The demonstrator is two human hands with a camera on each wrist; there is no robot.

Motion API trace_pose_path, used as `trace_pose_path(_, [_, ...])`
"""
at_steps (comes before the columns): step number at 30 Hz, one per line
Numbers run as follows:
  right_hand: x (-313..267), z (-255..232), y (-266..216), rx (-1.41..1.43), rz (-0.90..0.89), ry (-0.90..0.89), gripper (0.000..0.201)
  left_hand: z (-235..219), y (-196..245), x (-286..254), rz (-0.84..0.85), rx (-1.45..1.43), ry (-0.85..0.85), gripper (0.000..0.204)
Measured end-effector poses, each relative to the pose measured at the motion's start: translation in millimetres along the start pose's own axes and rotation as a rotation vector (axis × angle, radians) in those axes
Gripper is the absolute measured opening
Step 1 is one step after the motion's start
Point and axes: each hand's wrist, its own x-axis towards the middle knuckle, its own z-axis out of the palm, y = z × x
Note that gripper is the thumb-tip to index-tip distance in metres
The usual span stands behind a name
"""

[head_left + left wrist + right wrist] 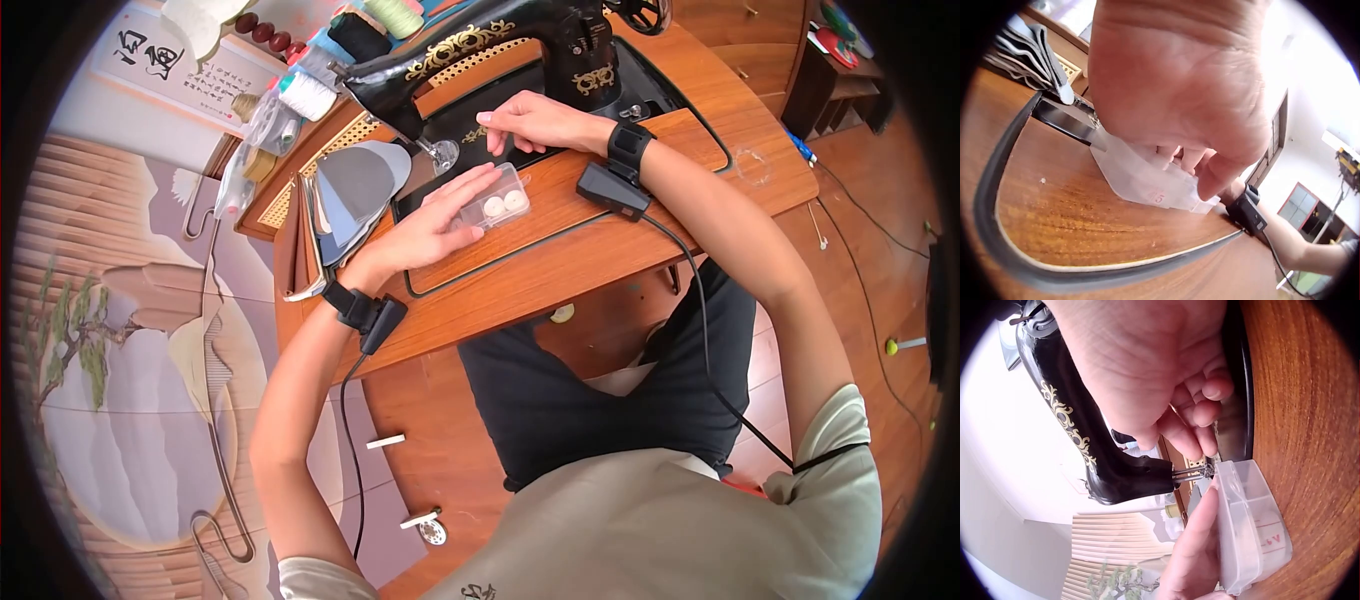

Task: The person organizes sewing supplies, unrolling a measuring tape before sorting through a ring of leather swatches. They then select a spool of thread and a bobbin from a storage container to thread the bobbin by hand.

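Observation:
On the sewing machine's wooden bed, my left hand (435,228) holds a small clear plastic box (512,181), thumb at its near side and fingers along its far side. Two white round pieces (493,206) show through the box. Red marking stands on the box wall (1270,540) in the right wrist view. My right hand (545,122) hovers beyond the box, fingers loosely curled with nothing in them. The black sewing machine (480,45) with gold ornament stands just past both hands, its needle and presser foot (440,153) close to my left fingertips.
Fabric swatches (362,185) lie fanned left of my left hand. Thread spools (305,95) and plastic bags line the back left. A printed folding screen (150,400) stands at the left. Cables (705,340) hang from both wrist cameras.

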Motion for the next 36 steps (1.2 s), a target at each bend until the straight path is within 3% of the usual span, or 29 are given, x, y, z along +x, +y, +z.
trace_pose_path(6, [2.9, 0.7, 3.8, -0.028, -0.033, -0.021, 0.046, 9.7, 2.2, -2.5, 0.014, 0.195, 0.087, 0.072])
trace_pose_path(15, [3.5, -0.3, 3.4, -0.046, -0.034, -0.027, 0.042, 17.0, 7.1, -2.8, -0.023, 0.268, 0.129, 0.072])
trace_pose_path(19, [1.9, -3.4, 3.9, -0.009, -0.014, -0.015, 0.041, 4.7, 11.3, -4.4, -0.078, 0.099, 0.071, 0.079])
trace_pose_path(25, [3.5, -7.9, 7.9, -0.009, -0.01, -0.015, 0.041, -5.8, 25.0, -23.9, -0.115, 0.239, 0.122, 0.079])
trace_pose_path(27, [4.3, -8.5, 7.4, -0.008, 0.005, -0.013, 0.042, -11.3, 36.4, -33.1, -0.362, 0.138, 0.089, 0.075])
trace_pose_path(28, [4.4, -8.5, 7.0, -0.006, 0.01, -0.012, 0.042, -10.6, 32.7, -38.5, -0.367, 0.141, 0.09, 0.075])
trace_pose_path(30, [4.8, -8.0, 6.8, -0.001, 0.009, -0.017, 0.042, -7.9, 25.1, -48.6, -0.383, -0.137, 0.263, 0.068])
trace_pose_path(36, [5.5, -8.8, 6.2, -0.025, 0.013, -0.017, 0.041, -2.5, 40.9, -60.9, -0.32, -0.542, 0.353, 0.055])
